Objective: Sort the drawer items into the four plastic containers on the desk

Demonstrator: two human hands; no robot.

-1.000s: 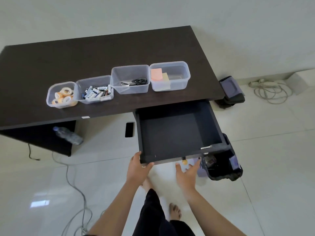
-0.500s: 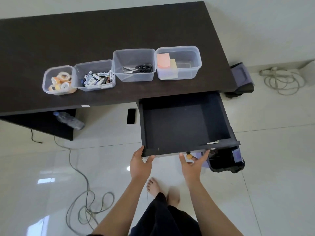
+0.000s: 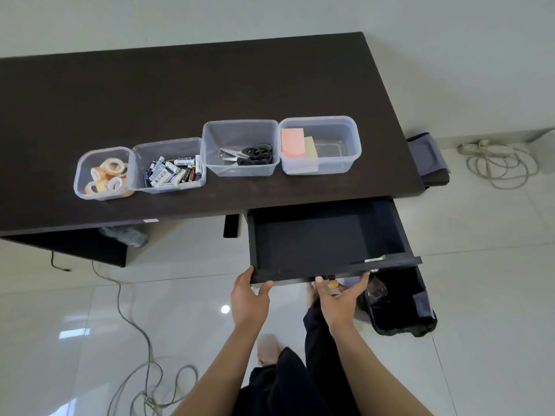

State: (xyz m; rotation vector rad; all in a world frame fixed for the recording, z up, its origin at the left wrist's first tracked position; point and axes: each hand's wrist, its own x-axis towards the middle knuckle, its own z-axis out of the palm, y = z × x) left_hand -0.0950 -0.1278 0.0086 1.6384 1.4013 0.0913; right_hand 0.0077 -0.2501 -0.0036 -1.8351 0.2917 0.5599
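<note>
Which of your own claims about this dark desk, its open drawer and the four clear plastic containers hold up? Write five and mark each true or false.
1. The open dark drawer looks empty. True.
2. The black-handled scissors share a container with the batteries. False: they have their own.
3. Both the left hand and the right hand touch the drawer front. True.
4. The tape rolls fill the rightmost container. False: the leftmost.
5. The pink sticky notes lie on the floor. False: in the rightmost container.

We cannot read the labels on the small batteries (image 3: 172,174). The dark brown wooden desk (image 3: 180,94) is cut by the left edge and hides most of a blurred plastic bottle (image 3: 124,235) and black phone (image 3: 231,226).
</note>
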